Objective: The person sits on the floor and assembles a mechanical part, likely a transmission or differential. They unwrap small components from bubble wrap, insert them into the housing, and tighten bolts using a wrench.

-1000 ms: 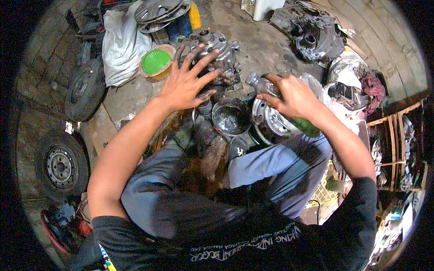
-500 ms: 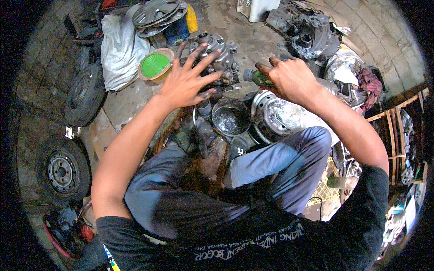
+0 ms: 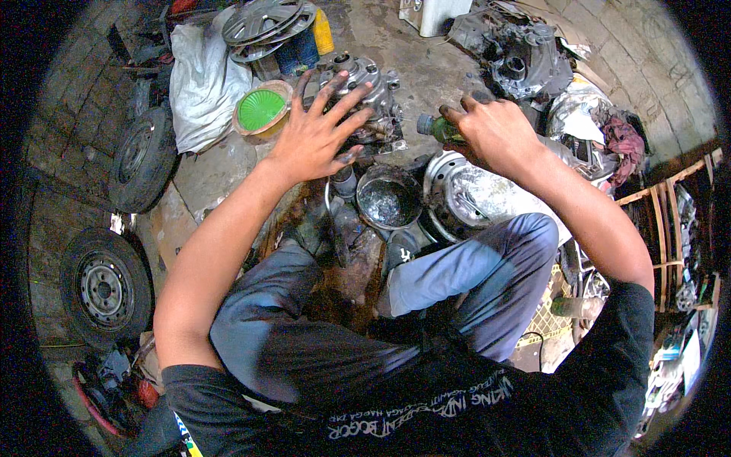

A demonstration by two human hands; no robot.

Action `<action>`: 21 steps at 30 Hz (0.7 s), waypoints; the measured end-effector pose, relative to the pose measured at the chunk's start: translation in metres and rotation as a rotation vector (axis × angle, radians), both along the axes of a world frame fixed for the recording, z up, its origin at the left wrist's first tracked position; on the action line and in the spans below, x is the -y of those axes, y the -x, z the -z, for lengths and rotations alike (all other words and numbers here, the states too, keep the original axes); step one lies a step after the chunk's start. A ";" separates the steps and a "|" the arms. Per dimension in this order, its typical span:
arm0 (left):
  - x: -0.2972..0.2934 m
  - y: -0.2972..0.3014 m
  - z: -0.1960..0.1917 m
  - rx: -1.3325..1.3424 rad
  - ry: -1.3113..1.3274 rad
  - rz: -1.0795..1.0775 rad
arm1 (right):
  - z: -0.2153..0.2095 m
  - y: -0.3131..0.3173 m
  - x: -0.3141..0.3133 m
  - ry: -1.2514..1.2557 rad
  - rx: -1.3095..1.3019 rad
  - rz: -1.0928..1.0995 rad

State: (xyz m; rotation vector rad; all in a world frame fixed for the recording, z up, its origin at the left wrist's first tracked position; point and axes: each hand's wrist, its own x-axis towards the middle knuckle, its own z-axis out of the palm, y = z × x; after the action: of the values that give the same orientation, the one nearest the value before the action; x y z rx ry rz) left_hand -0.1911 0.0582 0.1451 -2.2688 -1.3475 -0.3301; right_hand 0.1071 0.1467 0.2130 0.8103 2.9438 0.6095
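Note:
My left hand (image 3: pixel 318 141) is spread wide, its fingertips blackened with grime. It hovers over or rests against the near left side of a greasy metal casting (image 3: pixel 367 76); I cannot tell whether they touch. To the right, my right hand (image 3: pixel 499 133) wraps round a small greenish bottle (image 3: pixel 436 128), tilted on its side with its grey cap end pointing left toward the casting. Most of the bottle is hidden by my fingers. Below and between both hands sits a round metal pan (image 3: pixel 389 199) with a dark, shiny wet inside.
A steel wheel rim (image 3: pixel 440 183) lies beside the pan, near my knee. A green bowl (image 3: pixel 260 112) stands left of the casting, with wheel covers (image 3: pixel 263 23) and a white sack (image 3: pixel 202 87) behind. Another large casting (image 3: pixel 525 65) is at far right. Tyres (image 3: pixel 106 289) line the left.
My right hand has shifted slightly to the right with the bottle. My left hand stays spread in nearly the same place by the casting.

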 end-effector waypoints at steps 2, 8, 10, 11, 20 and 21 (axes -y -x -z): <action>0.000 0.000 0.000 0.004 0.001 -0.008 | -0.002 -0.001 0.003 0.019 -0.025 -0.002; -0.001 0.000 0.002 -0.009 0.009 -0.009 | -0.004 -0.001 0.005 0.043 0.002 0.008; -0.001 0.001 0.002 -0.014 0.012 -0.013 | -0.004 -0.001 0.009 0.031 -0.025 -0.002; 0.000 0.001 0.002 -0.012 0.013 -0.011 | -0.005 0.000 0.010 0.025 -0.038 -0.008; 0.000 0.001 0.002 -0.007 0.027 -0.011 | 0.001 -0.004 0.003 0.008 -0.034 -0.002; 0.000 0.001 0.002 -0.005 0.025 -0.008 | 0.000 -0.004 0.002 0.017 -0.018 0.009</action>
State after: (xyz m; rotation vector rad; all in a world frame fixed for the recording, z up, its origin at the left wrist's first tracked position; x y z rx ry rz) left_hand -0.1918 0.0585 0.1431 -2.2827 -1.3651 -0.3055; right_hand 0.1112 0.1445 0.2129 0.8319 2.9552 0.5794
